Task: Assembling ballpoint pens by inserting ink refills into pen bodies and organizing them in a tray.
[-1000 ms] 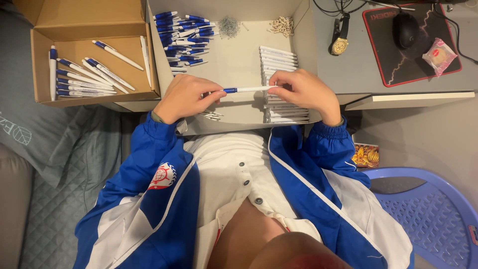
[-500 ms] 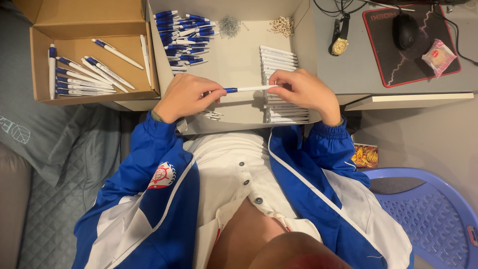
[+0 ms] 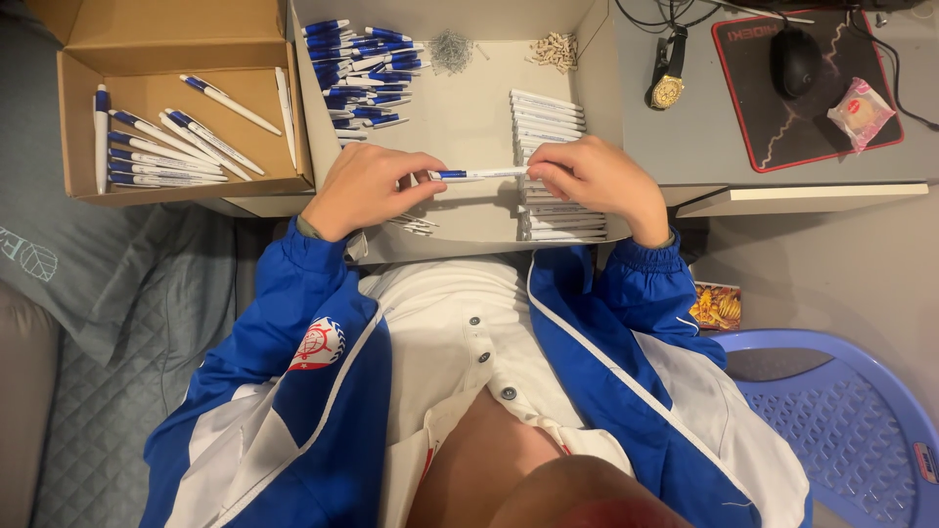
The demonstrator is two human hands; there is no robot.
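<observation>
Left hand (image 3: pixel 367 186) pinches the blue end and right hand (image 3: pixel 597 178) the white barrel of the slim blue-and-white plastic pen (image 3: pixel 479 174), held level over the grey cardboard tray (image 3: pixel 469 117), so a crooked push could pop the halves apart and scatter bits.

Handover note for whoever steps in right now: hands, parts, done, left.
Left hand and right hand hold one blue-and-white pen by its ends, over the middle cardboard box.
Parts in that box: blue pen tips, white barrels, springs.
Done: finished pens lie in the left cardboard box.
Left: many loose parts remain.
</observation>
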